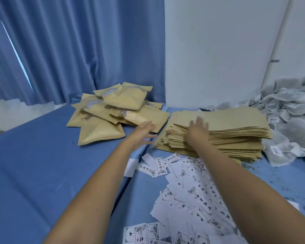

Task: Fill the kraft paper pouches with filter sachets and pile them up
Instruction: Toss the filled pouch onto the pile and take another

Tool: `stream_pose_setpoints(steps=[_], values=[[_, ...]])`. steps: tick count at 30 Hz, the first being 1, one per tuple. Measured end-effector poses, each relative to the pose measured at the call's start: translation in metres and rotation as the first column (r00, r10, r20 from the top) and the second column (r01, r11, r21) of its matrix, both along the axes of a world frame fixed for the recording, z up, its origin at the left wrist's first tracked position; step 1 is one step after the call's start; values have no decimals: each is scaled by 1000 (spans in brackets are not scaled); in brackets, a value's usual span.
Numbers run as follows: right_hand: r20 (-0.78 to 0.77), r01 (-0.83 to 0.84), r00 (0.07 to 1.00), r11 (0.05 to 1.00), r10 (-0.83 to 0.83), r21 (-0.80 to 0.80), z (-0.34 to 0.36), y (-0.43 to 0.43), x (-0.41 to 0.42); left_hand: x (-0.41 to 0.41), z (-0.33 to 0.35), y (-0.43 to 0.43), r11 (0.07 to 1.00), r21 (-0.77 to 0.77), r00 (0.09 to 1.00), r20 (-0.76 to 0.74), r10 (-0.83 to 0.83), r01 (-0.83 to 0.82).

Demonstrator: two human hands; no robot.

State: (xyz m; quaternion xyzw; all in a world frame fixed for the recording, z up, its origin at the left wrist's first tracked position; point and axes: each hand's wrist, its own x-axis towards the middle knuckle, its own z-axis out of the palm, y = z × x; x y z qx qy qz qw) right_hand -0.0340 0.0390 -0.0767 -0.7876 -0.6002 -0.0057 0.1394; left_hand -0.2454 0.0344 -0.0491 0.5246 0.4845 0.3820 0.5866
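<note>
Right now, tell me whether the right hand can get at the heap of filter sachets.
Probably yes. The right hand is on the stack of flat kraft pouches, and the filter sachets lie uncovered just to the right of that stack, with nothing standing between them.

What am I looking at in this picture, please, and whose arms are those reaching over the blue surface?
There is no machine here: a person works bare-handed, and the single picture comes from a camera worn on their head, looking forward and down. So the two arms are their own. The left grip, simply the left hand, reaches with straight fingers to the near edge of a loose pile of filled kraft pouches. The right grip lies with spread fingers on a tall stack of flat pouches. Both are blurred, but neither seems to hold anything. Grey filter sachets are heaped at the right, and printed paper labels lie scattered in front on the blue surface.
</note>
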Motion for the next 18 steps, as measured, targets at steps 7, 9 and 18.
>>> stream_pose_setpoints(steps=[7, 9, 18], values=[[448, -67, 894, 995, 26, 76, -18, -34, 73, 79, -28, -5, 838, 456, 843, -538, -8, 299], [426, -157, 902, 970, 65, 185, -19, -48, 75, 97, -32, -12, 674, 594, 720, -682, 130, 440], [-360, -162, 905, 967, 225, 198, -32, -134, 109, 156, -50, -75, 287, 450, 313, -854, 416, 846]])
